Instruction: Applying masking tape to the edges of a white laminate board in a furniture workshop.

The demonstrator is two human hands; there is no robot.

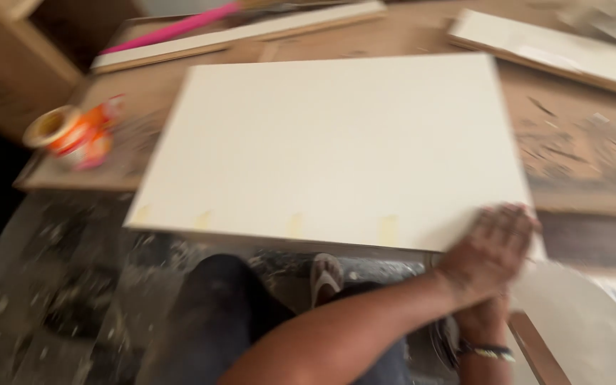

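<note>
At the left edge of the brown workbench an orange-and-white tin lies on its side with its open mouth facing left; behind it, along the far edge, a long pale strip of board runs beside a pink stick; a large cream panel covers the middle of the workbench, its near edge overhanging the bench's front and marked by four yellowish patches of tape or glue; below that edge a dark-trousered knee and a sandalled foot show above the speckled floor; at the panel's near right corner the left hand presses flat, fingers spread slightly apart on top of the cream surface, forearm crossing from the lower centre; the right hand, wearing a beaded wristband, sits beneath it, mostly hidden, so its fingers cannot be made out; a round white disc lies just right of both hands; another pale board rests at the far right corner; the picture is motion-blurred.
</note>
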